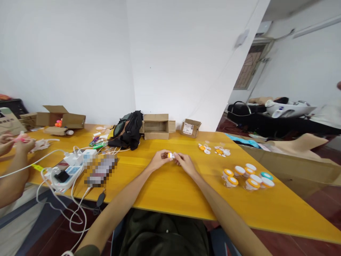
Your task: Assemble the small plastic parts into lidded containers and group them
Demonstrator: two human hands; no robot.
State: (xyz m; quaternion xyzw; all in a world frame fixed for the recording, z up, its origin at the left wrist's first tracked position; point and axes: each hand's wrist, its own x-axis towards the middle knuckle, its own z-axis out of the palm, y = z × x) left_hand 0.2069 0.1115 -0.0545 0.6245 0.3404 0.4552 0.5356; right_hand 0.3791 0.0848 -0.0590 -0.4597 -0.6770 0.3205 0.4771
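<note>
No writing can be read with certainty. The small cardboard box [190, 128] near the wall carries a white label with dark print, but the print is too small to make out. A flat thing beside the power strip [64, 175] is blurred in blocks, so nothing on it can be told.

Both forearms of the person reach forward over the yellow table [165, 185] and meet near its middle. The left hand [159, 160] and the right hand [184, 163] come together just above the table top, and the fingertips of both pinch one small orange and white piece [169, 155] between them. The remaining fingers are curled close together, not spread. The piece is very small here, and its exact shape I cannot tell.

To the right of the hands stands a group of small clear jars [247, 176] with orange, white and teal lids. Further back lie loose lids and small parts [214, 150], well apart from the hands. A black bag [129, 130] and an open cardboard box [156, 126] stand near the wall.

At the left edge, the hands of another person [16, 144] hold something pink; this person is cut off by the border. White cables [57, 199] hang over the table edge.
</note>
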